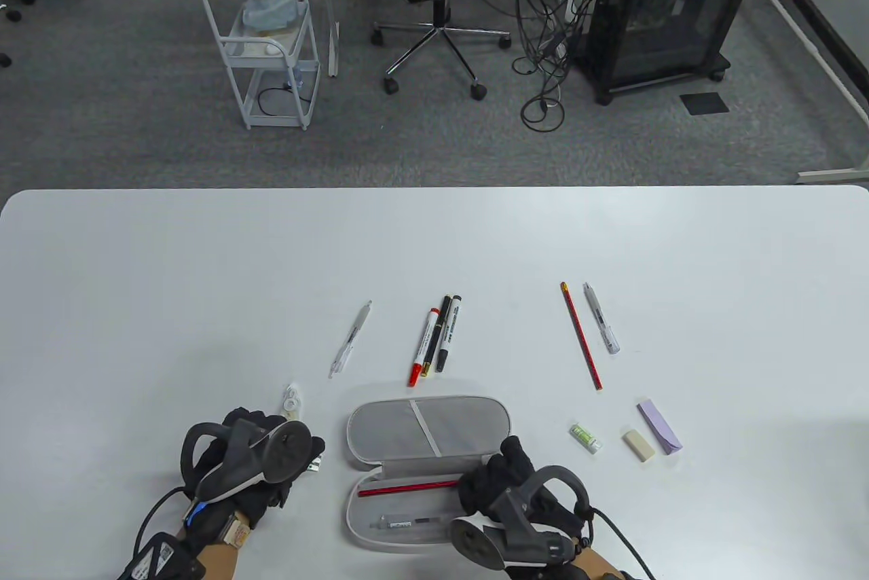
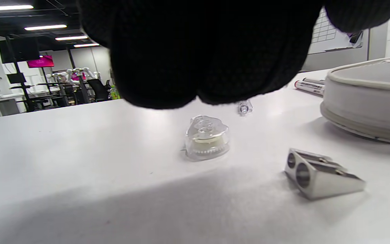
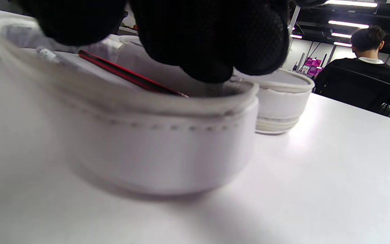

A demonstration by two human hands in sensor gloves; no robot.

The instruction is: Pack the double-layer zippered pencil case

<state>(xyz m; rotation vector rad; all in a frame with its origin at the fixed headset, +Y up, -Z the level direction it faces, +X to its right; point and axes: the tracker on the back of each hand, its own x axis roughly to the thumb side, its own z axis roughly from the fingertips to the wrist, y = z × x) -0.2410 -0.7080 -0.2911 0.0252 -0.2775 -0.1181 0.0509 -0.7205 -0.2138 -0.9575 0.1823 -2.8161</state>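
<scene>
The grey zippered pencil case (image 1: 475,403) lies open at the front middle, its lid flat on the far side. The near half (image 3: 168,152) holds a red pencil (image 1: 407,488) and a clear pen (image 1: 407,524). My right hand (image 1: 485,481) hangs over the case's right end, fingers (image 3: 195,61) bunched down on the end of the red pencil (image 3: 127,76). My left hand (image 1: 305,447) rests left of the case, fingers (image 2: 198,67) loosely curled and empty. Below them lie a metal sharpener (image 2: 320,174) and a clear correction tape (image 2: 207,137).
Beyond the case lie a clear pen (image 1: 350,339), a red marker (image 1: 423,347) and two black pens (image 1: 445,334). At the right are a second red pencil (image 1: 582,335), a clear pen (image 1: 602,318), a green item (image 1: 585,438), an eraser (image 1: 639,444) and a purple block (image 1: 659,426).
</scene>
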